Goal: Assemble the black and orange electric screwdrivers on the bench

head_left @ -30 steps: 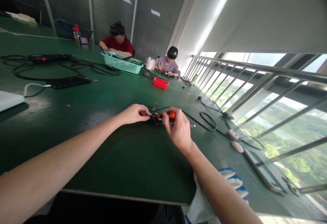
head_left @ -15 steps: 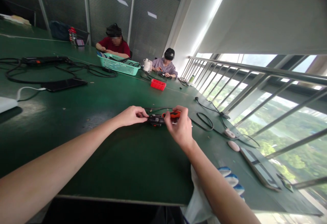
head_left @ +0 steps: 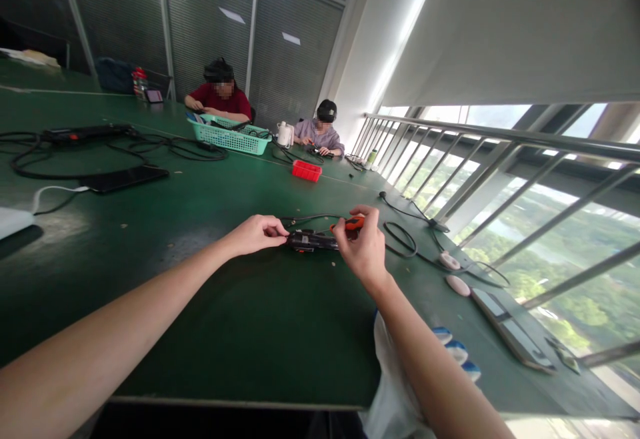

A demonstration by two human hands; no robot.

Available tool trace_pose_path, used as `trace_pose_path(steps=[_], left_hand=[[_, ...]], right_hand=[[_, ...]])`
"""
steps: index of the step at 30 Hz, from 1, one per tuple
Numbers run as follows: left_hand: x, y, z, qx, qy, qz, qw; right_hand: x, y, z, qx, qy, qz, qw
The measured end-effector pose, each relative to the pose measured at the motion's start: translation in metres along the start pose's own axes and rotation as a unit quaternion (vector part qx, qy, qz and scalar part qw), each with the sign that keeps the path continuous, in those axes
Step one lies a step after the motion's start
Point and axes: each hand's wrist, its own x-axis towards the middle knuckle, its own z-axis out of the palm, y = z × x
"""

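A long black corded device (head_left: 311, 241) with small orange marks lies on the green table in front of me; its exact kind is not clear. Thumb and fingers of my left hand (head_left: 261, 233) are pinched at its left end. My right hand (head_left: 364, 245) is closed around an orange-handled screwdriver (head_left: 355, 223), held over the right part of the device. The thin shaft points left toward the device, and I cannot tell whether the tip touches it. My right fingers hide the device's right end.
Beyond it stand a red tray (head_left: 307, 171) and a green basket (head_left: 231, 136) of black items. Two people sit at the far side. A phone (head_left: 124, 178) and another corded device (head_left: 87, 132) lie left. Right are a cable (head_left: 403, 239), a tablet-like slab (head_left: 513, 329) and a glove (head_left: 456, 351).
My right hand has shifted right and slightly back along the device with the screwdriver, uncovering more of the black body. My left hand stays at the left end.
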Motion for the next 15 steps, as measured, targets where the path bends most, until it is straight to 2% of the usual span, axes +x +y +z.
trace_pose_path(steps=[9,15], left_hand=[[0.0007,-0.002,0.0015,-0.008,-0.002,-0.011,1.0],[0.0009,0.0003,0.001,-0.012,-0.001,-0.016,1.0]], right_hand=[[0.0024,-0.0024,-0.0012,-0.041,-0.03,-0.077,0.996],[-0.0022,0.0043,-0.002,0.006,0.005,-0.107,0.994]])
